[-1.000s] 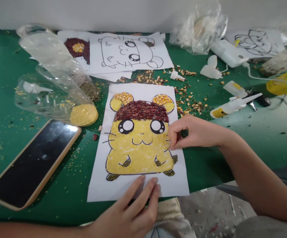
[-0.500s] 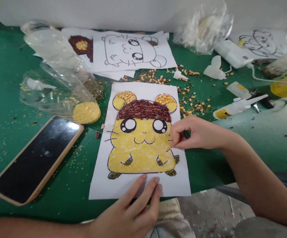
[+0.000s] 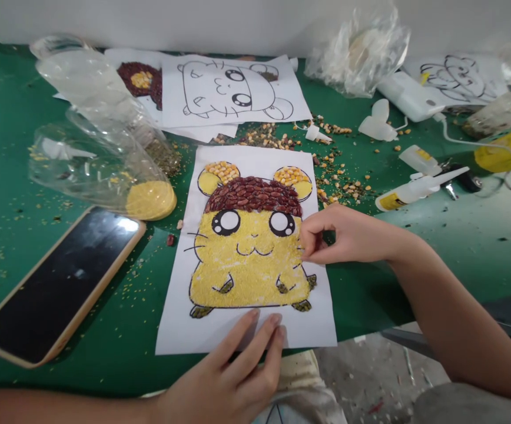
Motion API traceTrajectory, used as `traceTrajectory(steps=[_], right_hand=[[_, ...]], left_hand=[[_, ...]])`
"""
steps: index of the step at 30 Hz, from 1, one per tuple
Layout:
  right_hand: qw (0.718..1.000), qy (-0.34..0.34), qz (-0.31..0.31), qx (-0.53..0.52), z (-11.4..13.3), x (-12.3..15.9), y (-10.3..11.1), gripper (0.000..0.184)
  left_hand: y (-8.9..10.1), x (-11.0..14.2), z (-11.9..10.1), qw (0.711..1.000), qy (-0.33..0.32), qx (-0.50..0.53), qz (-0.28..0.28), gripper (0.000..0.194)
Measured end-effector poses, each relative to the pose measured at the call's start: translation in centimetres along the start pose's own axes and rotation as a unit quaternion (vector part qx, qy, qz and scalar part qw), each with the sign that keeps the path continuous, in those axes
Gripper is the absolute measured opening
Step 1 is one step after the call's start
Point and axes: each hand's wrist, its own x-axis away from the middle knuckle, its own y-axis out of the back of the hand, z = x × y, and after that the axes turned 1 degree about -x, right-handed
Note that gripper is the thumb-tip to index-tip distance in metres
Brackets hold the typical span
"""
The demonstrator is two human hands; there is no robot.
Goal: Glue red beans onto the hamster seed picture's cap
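Observation:
A white sheet with a hamster picture lies in front of me. Yellow millet-like grains cover its face and body, dark red beans fill the top of the head, and corn bits sit in the ears. Dark green seeds mark the paws and feet. My left hand rests with fingers stretched flat on the sheet's lower edge. At the picture's right cheek, my right hand is closed in a pinch against the paper; whatever its fingertips hold is hidden.
A phone lies at left below clear plastic bottles holding grains. Loose seeds are scattered behind the sheet. Glue bottles, a white device with a cord, a plastic bag and another hamster drawing lie farther back.
The whole view shifts slightly and back with the camera. Both hands keep almost the same place on the sheet, and the picture looks unchanged.

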Motion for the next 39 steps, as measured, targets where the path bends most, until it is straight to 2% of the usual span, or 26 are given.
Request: traceTrajectory(steps=[10, 18, 25, 29, 36, 39], right_hand=[[1.000, -0.010, 0.005, 0.000, -0.1, -0.1, -0.2, 0.010], [1.000, -0.006, -0.001, -0.007, 0.0, -0.1, -0.1, 0.009], [1.000, -0.016, 0.001, 0.000, -0.1, 0.0, -0.1, 0.010], [1.000, -0.007, 0.013, -0.003, 0.1, 0.0, 0.0, 0.013], [0.997, -0.009, -0.002, 0.081, 1.0, -0.3, -0.9, 0.018], [0.996, -0.004, 0.017, 0.085, 0.9, 0.0, -0.7, 0.017]], left_hand=[[0.0, 0.0, -0.1, 1.000, -0.002, -0.007, -0.007, 0.033], [-0.2, 0.1, -0.6, 1.000, 0.029, 0.003, -0.002, 0.032], [0.0, 0.1, -0.2, 1.000, -0.001, -0.004, -0.008, 0.034], [0.0, 0.1, -0.4, 1.000, 0.023, 0.004, 0.003, 0.033], [0.0, 0.0, -0.2, 1.000, 0.019, 0.011, -0.005, 0.031], [0.0, 0.0, -0.1, 1.000, 0.007, 0.009, -0.013, 0.032]])
